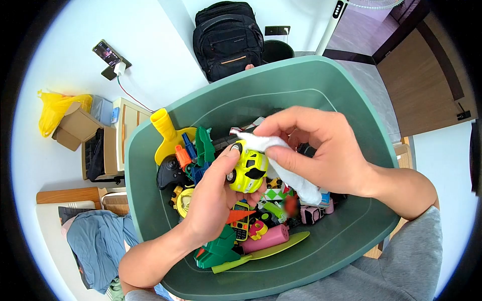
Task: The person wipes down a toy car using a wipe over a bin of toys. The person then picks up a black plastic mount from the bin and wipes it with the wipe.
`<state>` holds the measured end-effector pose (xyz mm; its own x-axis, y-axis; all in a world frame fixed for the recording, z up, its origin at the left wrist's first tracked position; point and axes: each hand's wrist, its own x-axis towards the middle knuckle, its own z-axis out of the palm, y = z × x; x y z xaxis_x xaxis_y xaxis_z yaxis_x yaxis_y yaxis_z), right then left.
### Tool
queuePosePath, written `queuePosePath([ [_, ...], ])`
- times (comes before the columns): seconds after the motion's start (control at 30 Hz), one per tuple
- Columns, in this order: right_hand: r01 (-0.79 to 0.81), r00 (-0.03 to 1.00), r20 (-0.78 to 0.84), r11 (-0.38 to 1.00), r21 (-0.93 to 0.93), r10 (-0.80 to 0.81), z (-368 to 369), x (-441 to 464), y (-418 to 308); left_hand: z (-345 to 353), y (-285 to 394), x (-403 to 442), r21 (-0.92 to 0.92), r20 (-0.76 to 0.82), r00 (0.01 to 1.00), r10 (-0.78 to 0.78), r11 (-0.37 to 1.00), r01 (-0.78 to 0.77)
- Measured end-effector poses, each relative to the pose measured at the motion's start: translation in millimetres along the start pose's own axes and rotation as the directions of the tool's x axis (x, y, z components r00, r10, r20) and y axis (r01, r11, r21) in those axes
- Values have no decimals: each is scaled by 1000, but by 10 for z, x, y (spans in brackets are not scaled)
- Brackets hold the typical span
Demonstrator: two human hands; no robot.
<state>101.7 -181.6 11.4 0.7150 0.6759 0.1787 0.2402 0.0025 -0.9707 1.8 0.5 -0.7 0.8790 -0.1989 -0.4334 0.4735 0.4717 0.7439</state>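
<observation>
My left hand is closed around a yellow-green toy car with black windows, its thumb lying by a wheel. In my right hand a white cloth is pinched between thumb and fingers. One end of the cloth lies against the car's upper side, and the rest hangs down to the right. Both hands are above a large green plastic tub full of toys. Below them are a pink cylinder, a yellow toy phone and a green toy piece.
A yellow toy shovel leans at the tub's left wall beside a black game controller. Beyond the tub stand a black backpack and a wooden door. Clothes and a cardboard box are at the left.
</observation>
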Motion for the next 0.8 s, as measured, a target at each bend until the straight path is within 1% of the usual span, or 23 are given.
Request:
queuePosePath([
  [0.03,0,1000,0,1000,0,0,-2,3,4,11,5,3,-1,0,1000,0,1000,0],
  [0.1,16,998,-63,998,57,-13,-9,17,15,38,15,7,38,-49,998,45,998,-43],
  [0.17,7,999,-46,999,52,-5,-38,11,6,66,35,-2,40,-56,997,48,998,-46],
  [0.23,-39,999,-12,998,50,40,-39,-4,16,103,23,-7,48,-104,989,106,994,-102],
  [0.27,-39,999,-12,998,50,40,-38,-2,31,93,15,-9,48,-104,989,106,994,-101],
  [0.33,24,999,43,999,26,-25,-33,7,64,62,-3,-9,63,-61,989,138,989,-134],
  [0.37,23,999,43,999,26,-24,-32,8,56,69,-2,-9,63,-61,989,138,989,-134],
  [0.43,26,997,70,999,-41,-23,-31,11,33,89,1,-8,59,-89,984,155,987,-150],
  [0.57,34,998,64,997,-70,-29,-39,25,54,51,5,-14,75,-60,988,139,988,-135],
  [0.67,-12,999,44,999,-46,14,-33,34,51,47,9,-13,80,-78,988,137,988,-131],
  [0.77,2,1000,15,997,-76,-1,-38,39,42,41,19,-9,91,-74,990,124,989,-117],
  [0.8,30,999,14,995,-97,-29,-49,37,30,70,31,-13,59,-104,987,122,991,-116],
])
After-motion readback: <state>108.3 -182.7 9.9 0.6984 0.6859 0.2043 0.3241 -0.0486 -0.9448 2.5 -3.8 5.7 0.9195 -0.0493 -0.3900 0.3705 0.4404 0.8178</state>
